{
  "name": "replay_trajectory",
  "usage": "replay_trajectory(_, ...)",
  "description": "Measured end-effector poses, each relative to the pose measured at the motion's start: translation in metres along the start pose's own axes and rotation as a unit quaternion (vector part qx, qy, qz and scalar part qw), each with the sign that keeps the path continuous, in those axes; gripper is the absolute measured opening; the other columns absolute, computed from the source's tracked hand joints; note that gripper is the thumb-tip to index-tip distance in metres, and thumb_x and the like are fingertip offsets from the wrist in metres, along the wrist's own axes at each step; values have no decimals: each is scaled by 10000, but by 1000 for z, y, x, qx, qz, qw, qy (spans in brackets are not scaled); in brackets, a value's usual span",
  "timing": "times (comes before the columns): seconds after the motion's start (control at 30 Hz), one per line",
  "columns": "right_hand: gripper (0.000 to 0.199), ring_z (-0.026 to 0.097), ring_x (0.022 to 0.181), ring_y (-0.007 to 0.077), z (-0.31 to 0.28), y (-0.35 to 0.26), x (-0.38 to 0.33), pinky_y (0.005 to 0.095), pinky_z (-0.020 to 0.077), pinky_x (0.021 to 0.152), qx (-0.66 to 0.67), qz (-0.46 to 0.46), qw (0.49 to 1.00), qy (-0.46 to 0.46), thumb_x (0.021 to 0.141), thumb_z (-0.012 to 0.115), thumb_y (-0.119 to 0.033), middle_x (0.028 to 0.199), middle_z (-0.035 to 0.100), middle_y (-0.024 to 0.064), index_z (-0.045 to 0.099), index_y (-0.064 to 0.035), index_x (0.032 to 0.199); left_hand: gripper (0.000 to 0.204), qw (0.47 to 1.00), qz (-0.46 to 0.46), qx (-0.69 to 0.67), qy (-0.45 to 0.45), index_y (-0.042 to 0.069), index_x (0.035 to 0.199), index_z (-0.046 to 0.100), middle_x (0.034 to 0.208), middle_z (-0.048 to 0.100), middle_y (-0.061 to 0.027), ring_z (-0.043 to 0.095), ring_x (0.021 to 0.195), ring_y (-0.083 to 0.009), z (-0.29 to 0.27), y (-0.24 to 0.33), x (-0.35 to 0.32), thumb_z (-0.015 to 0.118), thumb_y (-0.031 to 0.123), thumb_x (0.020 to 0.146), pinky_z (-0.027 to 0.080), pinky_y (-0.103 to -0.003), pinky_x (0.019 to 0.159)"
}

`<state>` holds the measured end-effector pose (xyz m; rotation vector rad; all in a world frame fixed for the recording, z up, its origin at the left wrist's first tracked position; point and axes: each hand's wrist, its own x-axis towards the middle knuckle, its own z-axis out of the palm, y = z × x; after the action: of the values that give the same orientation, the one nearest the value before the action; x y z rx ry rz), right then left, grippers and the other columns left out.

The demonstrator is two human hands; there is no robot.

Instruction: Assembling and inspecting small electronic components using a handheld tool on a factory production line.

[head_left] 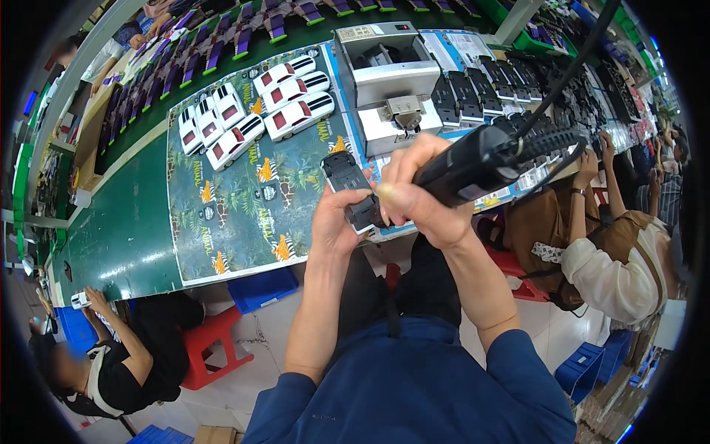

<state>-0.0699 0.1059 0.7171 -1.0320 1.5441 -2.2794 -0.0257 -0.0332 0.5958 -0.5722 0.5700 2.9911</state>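
Note:
My left hand (333, 220) is closed around a toy car (345, 172), turned so that its black underside faces up. My right hand (425, 200) wraps round a black electric screwdriver (467, 167) with a cable at its rear end. The tool's tip is hidden behind my right fingers, close to the near end of the car. Just beyond my hands stands a metal screw feeder (384, 78) with an open top. Left of it, several white toy cars (298, 116) with black stripes and red windows rest upright on a printed sheet (248, 214).
Right of the feeder lie rows of black car undersides (473, 92). A belt at the back carries purple-and-green parts (240, 41). Co-workers sit at left (111, 355) and right (614, 274). A black cable (569, 74) hangs at upper right. A blue bin (262, 288) is below the table edge.

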Motion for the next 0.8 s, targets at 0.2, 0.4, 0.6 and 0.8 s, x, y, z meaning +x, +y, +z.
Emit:
replay_trajectory(0.2, 237, 511, 495, 128, 3, 8, 6, 270, 420, 521, 42, 4, 998, -43, 781, 737, -16, 604, 540, 63, 504, -40, 748, 333, 997, -24, -68, -6, -4, 1175, 537, 1057, 646, -142, 671, 948, -270, 10, 3, -4, 588, -43, 848, 577, -413, 852)
replay_trajectory(0.4, 262, 519, 508, 135, 1, 2, 4, 273, 422, 528, 20, 14, 999, -47, 759, 759, -69, 602, 546, 72, 500, -37, 737, 281, 993, -32, -61, -93, -20, 1159, 562, 1054, 652, -147, 673, 975, -272, -3, 6, -6, 600, 10, 882, 573, -416, 869)
replay_trajectory(0.6, 200, 550, 532, 144, -6, -8, -4, 273, 442, 524, 57, 27, 998, 11, 761, 727, -4, 634, 579, 93, 529, -30, 752, 275, 998, -33, -26, -52, -2, 1193, 578, 1086, 670, -140, 673, 998, -250, 23, -4, -1, 567, 76, 929, 553, -402, 900)
replay_trajectory(0.8, 139, 542, 511, 151, -30, -32, -21, 266, 436, 493, 51, -3, 998, 43, 777, 676, 38, 631, 579, 119, 546, 9, 816, 501, 867, 233, 440, -28, 2, 1233, 578, 1037, 659, -96, 656, 864, -231, 17, 18, -23, 706, 341, 887, 551, -370, 769)
